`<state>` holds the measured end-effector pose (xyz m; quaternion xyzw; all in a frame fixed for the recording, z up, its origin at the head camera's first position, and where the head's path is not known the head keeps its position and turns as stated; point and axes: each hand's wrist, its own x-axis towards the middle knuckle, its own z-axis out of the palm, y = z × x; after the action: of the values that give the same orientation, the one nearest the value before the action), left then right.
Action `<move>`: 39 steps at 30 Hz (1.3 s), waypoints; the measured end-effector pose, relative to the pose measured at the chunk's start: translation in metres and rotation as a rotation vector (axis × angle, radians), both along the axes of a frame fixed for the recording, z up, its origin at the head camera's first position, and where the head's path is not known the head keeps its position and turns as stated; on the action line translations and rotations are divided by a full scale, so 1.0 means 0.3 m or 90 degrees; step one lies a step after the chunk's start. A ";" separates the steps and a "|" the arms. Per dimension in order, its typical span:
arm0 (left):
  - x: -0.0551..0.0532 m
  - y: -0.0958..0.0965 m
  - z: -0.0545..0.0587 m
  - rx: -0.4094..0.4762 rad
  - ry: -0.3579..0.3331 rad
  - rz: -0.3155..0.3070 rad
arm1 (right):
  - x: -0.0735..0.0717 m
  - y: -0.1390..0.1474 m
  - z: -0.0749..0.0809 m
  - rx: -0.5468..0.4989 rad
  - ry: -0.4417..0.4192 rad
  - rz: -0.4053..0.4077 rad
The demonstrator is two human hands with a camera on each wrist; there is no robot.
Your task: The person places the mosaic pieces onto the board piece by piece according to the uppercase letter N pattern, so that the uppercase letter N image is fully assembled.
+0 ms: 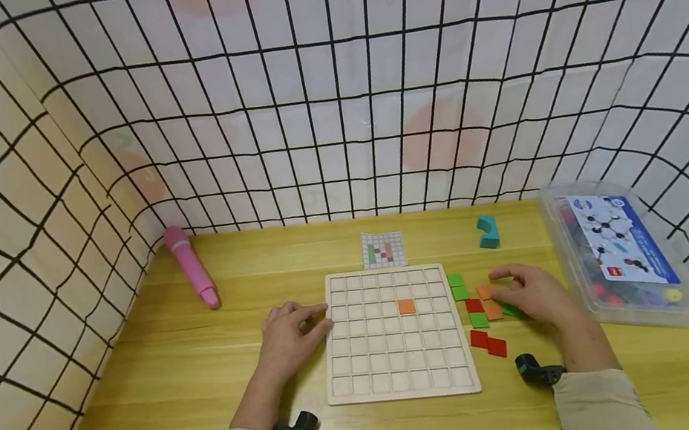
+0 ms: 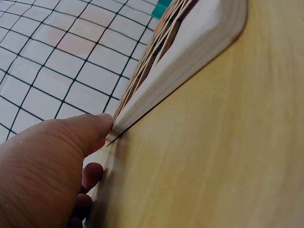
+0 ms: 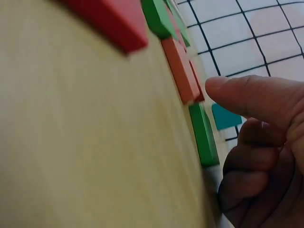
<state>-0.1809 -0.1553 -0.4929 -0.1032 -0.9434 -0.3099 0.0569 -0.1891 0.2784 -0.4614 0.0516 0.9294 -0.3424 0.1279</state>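
Observation:
A pale wooden grid board [image 1: 407, 397] lies flat on the table, with one orange tile [image 1: 406, 307] in a cell right of its middle column. At the board's left edge is my left hand [image 1: 289, 338]; in the left wrist view, the thumb [image 2: 97, 124] touches the rim. My right hand [image 1: 533, 294] hovers over the loose tiles right of the board, thumb and forefinger apart. Near its fingertips lie orange tiles [image 1: 493, 310] and a green tile [image 3: 204, 135]. Other green tiles [image 1: 455, 280] and red tiles [image 1: 496, 347] lie alongside the board.
A small patterned grid card [image 1: 382, 250] lies behind the board. At the back right stands a teal notched block [image 1: 488, 231]. A clear plastic box [image 1: 670, 306] with a printed label occupies the right side. On the left lies a pink microphone-shaped object [image 1: 192, 265]. Black-gridded white cloth [image 1: 277, 128] encloses the table.

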 end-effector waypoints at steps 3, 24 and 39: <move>-0.002 0.003 -0.003 0.001 -0.002 -0.003 | 0.004 0.014 -0.006 -0.013 0.002 -0.001; 0.003 0.005 0.004 -0.005 -0.001 0.002 | 0.004 -0.003 0.002 0.015 0.007 0.054; 0.001 0.007 0.003 0.002 0.004 0.006 | 0.004 -0.001 0.004 0.045 -0.006 0.050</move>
<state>-0.1807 -0.1532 -0.4921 -0.0996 -0.9434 -0.3105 0.0612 -0.1878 0.2782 -0.4602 0.0212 0.9415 -0.3042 0.1436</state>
